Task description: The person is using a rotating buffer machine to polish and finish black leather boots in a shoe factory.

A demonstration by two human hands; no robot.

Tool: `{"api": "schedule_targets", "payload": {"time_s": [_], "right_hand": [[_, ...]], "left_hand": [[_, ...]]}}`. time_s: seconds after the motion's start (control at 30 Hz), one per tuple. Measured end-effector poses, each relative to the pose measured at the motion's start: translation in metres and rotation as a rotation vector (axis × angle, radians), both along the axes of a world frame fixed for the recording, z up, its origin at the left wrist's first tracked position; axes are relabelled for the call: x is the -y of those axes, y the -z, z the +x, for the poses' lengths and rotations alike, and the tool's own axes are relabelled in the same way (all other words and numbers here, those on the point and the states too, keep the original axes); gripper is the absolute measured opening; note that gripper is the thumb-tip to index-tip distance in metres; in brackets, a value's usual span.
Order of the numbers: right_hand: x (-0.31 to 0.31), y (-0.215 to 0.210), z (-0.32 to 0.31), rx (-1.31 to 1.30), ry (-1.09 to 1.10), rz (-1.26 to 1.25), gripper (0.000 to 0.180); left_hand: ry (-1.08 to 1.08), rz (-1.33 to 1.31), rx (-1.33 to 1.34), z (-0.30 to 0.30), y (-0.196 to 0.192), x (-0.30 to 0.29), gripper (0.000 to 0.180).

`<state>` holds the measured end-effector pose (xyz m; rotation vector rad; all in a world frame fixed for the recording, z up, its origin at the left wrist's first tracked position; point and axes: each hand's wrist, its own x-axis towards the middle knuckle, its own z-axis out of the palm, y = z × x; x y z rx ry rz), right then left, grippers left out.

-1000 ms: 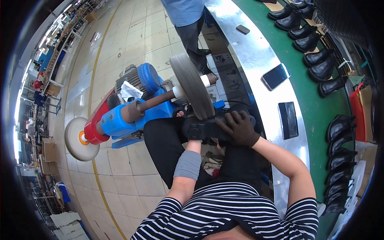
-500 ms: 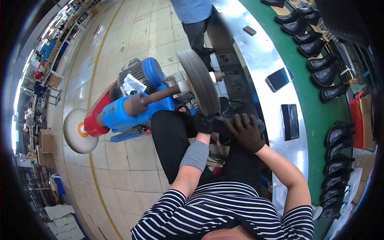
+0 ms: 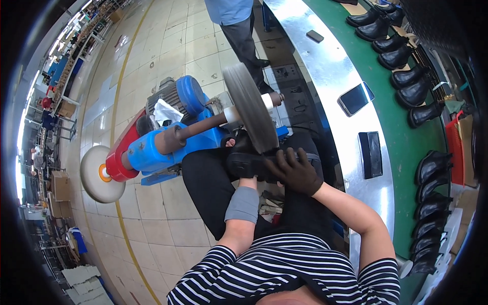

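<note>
A black boot lies crosswise over my lap with its sole toward me, its upper edge touching or very close to the rim of a grey buffing wheel. The wheel's surface is streaked, as if spinning. My right hand, in a brown glove, grips the boot from the right, fingers spread across the sole. From beneath, my left hand holds the boot; only some fingertips show past its far side, and the palm is hidden. A grey band covers my left forearm.
The wheel's brown shaft runs from a blue and red machine with a second, pale wheel. On my right, a metal bench holds two phones and a black tray. Black boots line a green surface. A person stands ahead.
Both hands have shifted the boot a little left, and more of its sole now shows under the wheel. The person ahead appears farther left.
</note>
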<state>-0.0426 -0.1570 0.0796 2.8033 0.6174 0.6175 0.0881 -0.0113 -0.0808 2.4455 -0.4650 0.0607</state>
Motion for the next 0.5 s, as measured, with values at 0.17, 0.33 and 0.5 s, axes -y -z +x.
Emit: {"api": "schedule_targets", "payload": {"time_s": [0.17, 0.33, 0.5], "right_hand": [[-0.006, 0.001, -0.003, 0.033, -0.048, 0.04, 0.08], [0.007, -0.009, -0.021, 0.012, -0.076, 0.165, 0.077], [0.012, -0.028, -0.066, 0.108, 0.075, 0.403, 0.068]], "left_hand": [[-0.066, -0.084, 0.068, -0.009, -0.016, -0.026, 0.038], [0.005, -0.126, 0.222, -0.028, -0.044, -0.035, 0.037], [0.229, -0.007, 0.376, -0.052, -0.056, -0.018, 0.036]]}}
